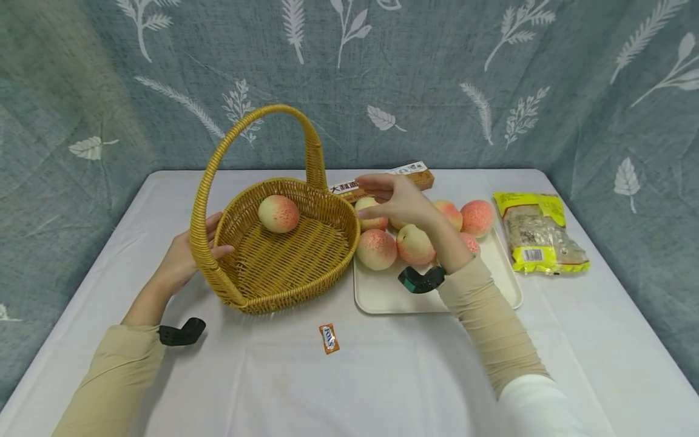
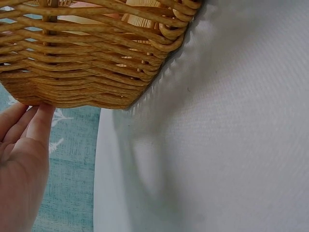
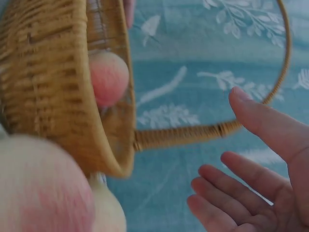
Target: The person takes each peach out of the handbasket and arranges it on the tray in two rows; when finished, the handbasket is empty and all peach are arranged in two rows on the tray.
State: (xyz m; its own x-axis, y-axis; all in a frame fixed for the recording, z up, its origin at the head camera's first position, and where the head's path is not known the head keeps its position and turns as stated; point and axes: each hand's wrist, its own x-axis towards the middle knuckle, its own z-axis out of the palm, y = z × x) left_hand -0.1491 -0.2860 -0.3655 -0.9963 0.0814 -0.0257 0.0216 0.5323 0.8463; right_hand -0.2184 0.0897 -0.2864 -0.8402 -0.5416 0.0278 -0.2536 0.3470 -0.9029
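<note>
A woven wicker basket [image 1: 284, 291] with a tall arched handle stands tilted at the left of the table, with one peach [image 1: 279, 213] inside against its far wall. My left hand [image 1: 185, 258] holds its left side where the handle meets the rim, thumb in front and fingers behind; in the left wrist view its fingers [image 2: 41, 123] touch the wicker. Just beyond the basket's right rim, my right hand [image 1: 401, 200] hovers over several peaches [image 1: 377, 249] on a cream tray [image 1: 382, 300]. Its thumb and fingers are spread, with nothing between them.
A small orange candy packet [image 1: 329, 338] lies in front of the basket. Behind the tray is a long brown and white box [image 1: 420, 176], partly covered by my right hand. A yellow clear-fronted food bag [image 1: 540, 233] lies right of the tray. Patterned cloth [image 1: 349, 91] closes off the back.
</note>
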